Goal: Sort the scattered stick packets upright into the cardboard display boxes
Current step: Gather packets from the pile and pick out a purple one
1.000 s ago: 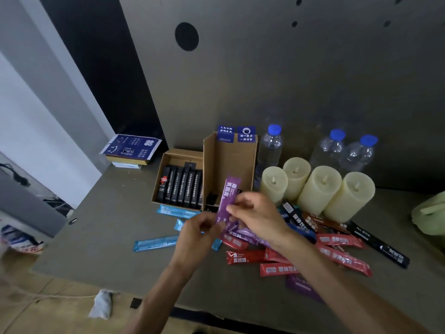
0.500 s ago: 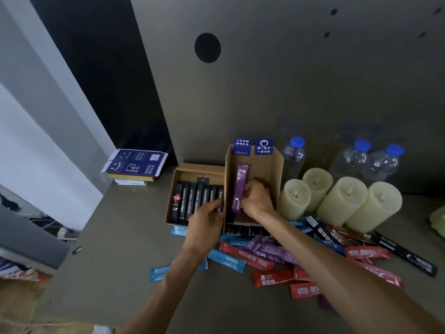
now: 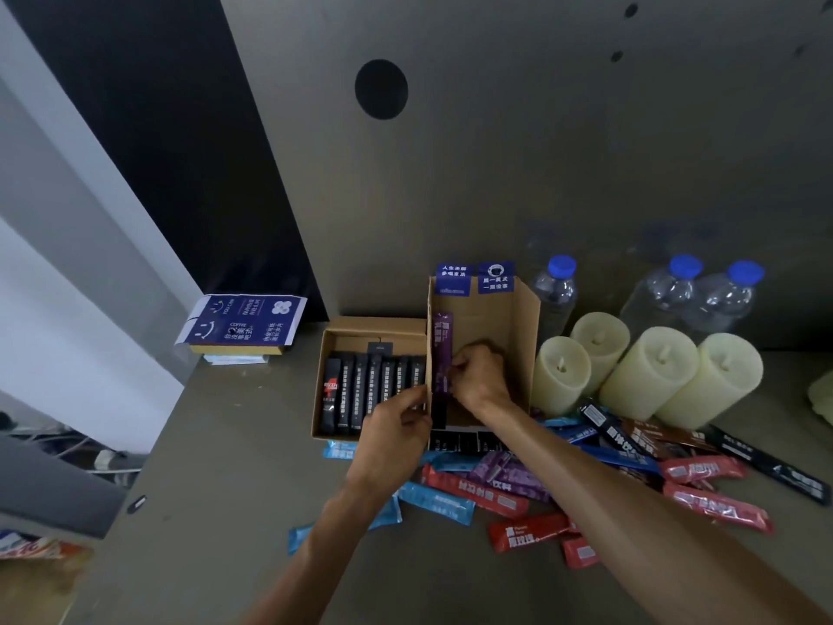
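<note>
I see a flat grey-brown table top [image 3: 216, 466] against a big grey back board [image 3: 541, 151] with one round black hole [image 3: 381, 88]; a tall black panel [image 3: 180, 128] stands left; then a slanted white wall [image 3: 54, 263]; light is dim.

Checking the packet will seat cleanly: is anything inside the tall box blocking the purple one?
Nothing visible does. The purple stick packet stands upright against the left inner wall of the tall open cardboard box, pinched by the right hand; the hand hides part of the floor.
</note>
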### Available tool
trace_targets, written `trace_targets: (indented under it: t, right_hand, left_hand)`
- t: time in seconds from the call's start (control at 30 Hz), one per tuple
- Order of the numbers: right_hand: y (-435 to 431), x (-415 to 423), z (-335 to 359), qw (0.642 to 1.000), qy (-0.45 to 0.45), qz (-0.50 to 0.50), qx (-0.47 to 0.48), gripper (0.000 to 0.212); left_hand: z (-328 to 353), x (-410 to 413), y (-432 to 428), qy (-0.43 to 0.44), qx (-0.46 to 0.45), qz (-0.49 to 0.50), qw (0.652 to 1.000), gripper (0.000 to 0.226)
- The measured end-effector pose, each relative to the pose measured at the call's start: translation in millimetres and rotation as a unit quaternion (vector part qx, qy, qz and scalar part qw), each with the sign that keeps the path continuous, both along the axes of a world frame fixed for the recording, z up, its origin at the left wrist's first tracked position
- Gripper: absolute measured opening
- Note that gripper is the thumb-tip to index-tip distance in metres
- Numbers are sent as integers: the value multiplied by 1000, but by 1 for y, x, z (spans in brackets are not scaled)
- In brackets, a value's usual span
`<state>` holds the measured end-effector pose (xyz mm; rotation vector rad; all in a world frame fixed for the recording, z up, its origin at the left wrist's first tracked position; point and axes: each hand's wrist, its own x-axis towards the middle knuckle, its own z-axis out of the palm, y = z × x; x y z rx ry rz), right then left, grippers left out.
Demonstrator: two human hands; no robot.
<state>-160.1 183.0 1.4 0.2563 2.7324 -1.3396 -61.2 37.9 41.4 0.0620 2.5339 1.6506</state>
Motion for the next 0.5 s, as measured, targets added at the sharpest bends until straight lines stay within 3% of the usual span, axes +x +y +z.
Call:
trace_targets:
  t: [0.17, 0.5]
  right_hand:
    - [-3, -5, -7, 1000, -5, -3, 30, 6]
    - [-9, -4, -14, 997, 3, -83, -11, 10]
  left_hand:
    - [2, 0, 0, -2, 8, 1, 1000, 42]
    - [1, 0, -1, -8, 3, 0, 1000, 39]
